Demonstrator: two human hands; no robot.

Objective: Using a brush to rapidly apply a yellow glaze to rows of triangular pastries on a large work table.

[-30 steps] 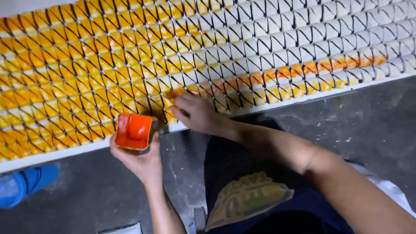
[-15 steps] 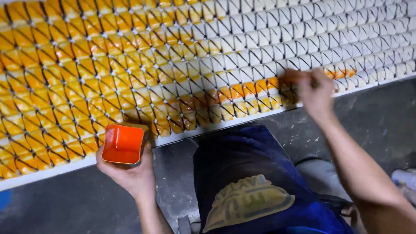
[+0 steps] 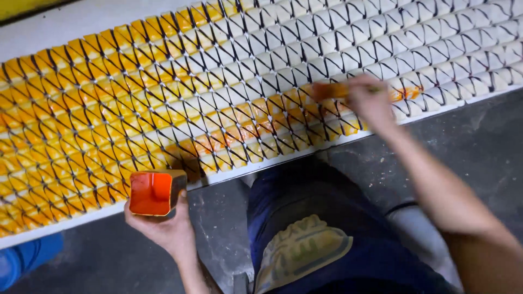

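Tiles (image 3: 98,109), small and diamond-shaped, lie in tight diagonal rows on a long white board (image 3: 81,218); those at the left are coated yellow-orange, those at the upper right are bare white. At the far lower left, on the dark floor (image 3: 479,141), sits a blue object (image 3: 24,261), blurred. Next comes the left hand (image 3: 163,228), raised palm up from below on a bent wrist, its fingers wrapped around a small square-mouthed cup (image 3: 155,193) that holds orange liquid; the cup sits just at the board's near edge. In the middle, below the board, a dark blue garment (image 3: 327,239) with a pale print fills the view. To the right, the right arm stretches diagonally up from the lower right corner, and the right hand (image 3: 370,100) rests over the row where coated tiles meet bare ones. Its fingers are closed on a brush (image 3: 332,90), motion-blurred, whose orange tip points left and touches the tiles.
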